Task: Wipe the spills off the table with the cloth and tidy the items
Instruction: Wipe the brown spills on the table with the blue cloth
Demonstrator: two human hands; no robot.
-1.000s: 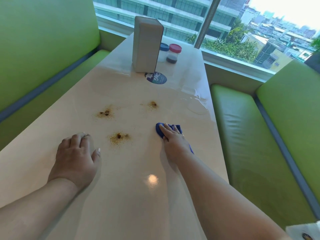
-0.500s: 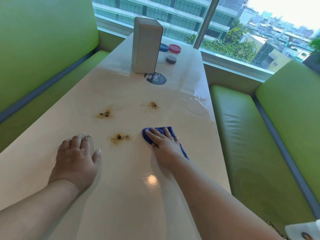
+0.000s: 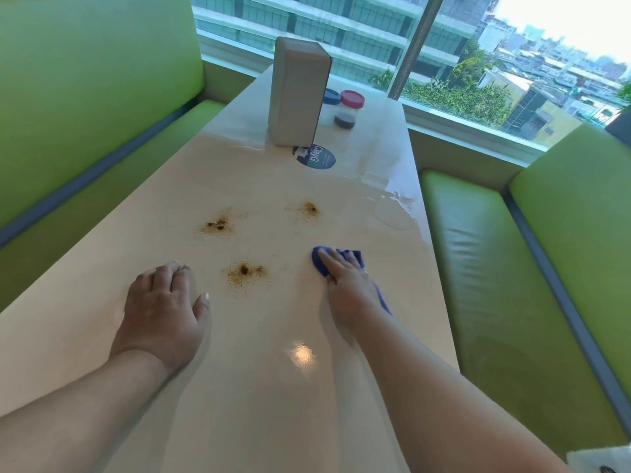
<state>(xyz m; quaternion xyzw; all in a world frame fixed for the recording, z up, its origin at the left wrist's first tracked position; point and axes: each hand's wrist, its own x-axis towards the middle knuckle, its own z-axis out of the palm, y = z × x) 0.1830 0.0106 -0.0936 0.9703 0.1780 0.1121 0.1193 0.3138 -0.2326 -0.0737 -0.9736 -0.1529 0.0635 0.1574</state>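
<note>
Right hand (image 3: 348, 285) on cloth (image 3: 353, 257); spill (image 3: 245, 272) beside left hand (image 3: 160, 312); dispenser (image 3: 297, 93), jars (image 3: 345, 110) beyond.

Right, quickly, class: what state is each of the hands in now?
Left hand: open, resting flat on the glossy cream table, holding nothing.
Right hand: open, pressing the crumpled blue cloth down.

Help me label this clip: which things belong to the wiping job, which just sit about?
Job: blue cloth under right hand; brown spills; table; grey box, blue-lidded jar, red-lidded jar to tidy.
Just about: round sticker, green benches, left hand resting.
</note>
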